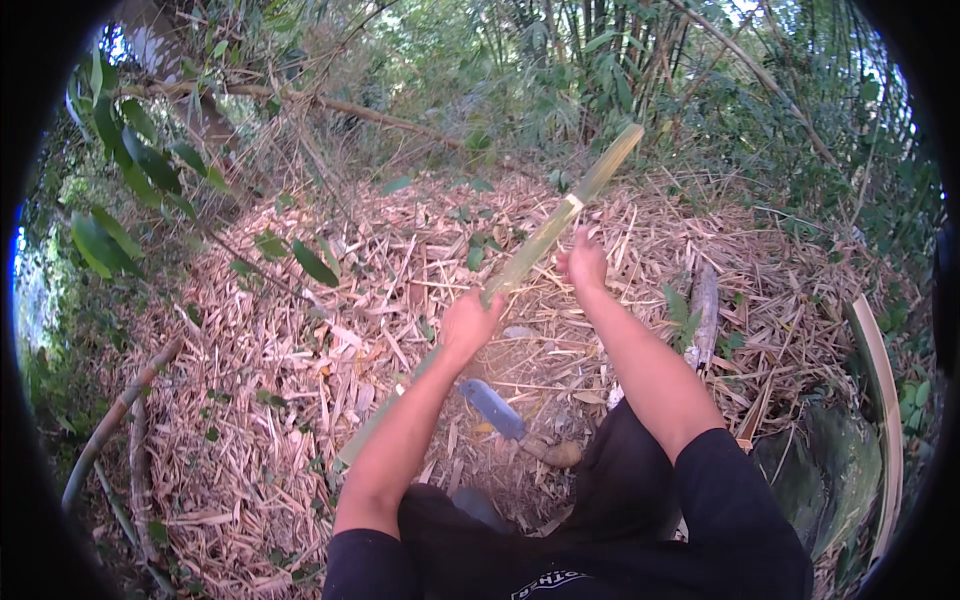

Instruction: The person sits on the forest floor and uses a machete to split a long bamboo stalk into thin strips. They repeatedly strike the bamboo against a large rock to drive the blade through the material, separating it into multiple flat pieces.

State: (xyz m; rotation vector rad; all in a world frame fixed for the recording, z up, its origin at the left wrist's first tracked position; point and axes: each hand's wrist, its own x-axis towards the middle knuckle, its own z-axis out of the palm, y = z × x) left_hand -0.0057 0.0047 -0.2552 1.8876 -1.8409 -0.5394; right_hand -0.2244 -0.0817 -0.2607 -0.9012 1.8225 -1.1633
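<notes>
Clothing, nearest: a black short-sleeved shirt (745, 500) and dark trousers (625, 470) are framing the lower edge; the person appears to be squatting
Chopping knife: one broad-bladed piece (497, 413), bluish-grey blade, brown handle; it is lying on the ground between the forearms, the handle pointing toward the right knee; neither hand is touching it; a foot or knee shifting inward could meet the blade
Left hand: bare (474, 318); it is gripping the bamboo strip near mid-length, the thumb lying along it; a raw split edge could cut the palm if the strip were slipping through
Bamboo strip: one long split length, greenish-yellow (545, 236); it is slanting from beneath the left forearm up to the far right, a pale node showing beyond the hands; uneven bending could crack it there
Right hand: bare (583, 262); it is hovering just beside the strip, fingers loosely apart, seemingly holding nothing; contact is not clear; one-handed support could let the far end swing
Split bamboo, right: one pale curved length (886, 410), standing near the rim
Ground cover: dry bamboo leaves (270, 390) are spreading around; loose litter could upset footing
Log: one grey weathered piece (706, 310), lying beyond the right forearm
Backdrop: a bamboo thicket (600, 50) is closing the view
</notes>
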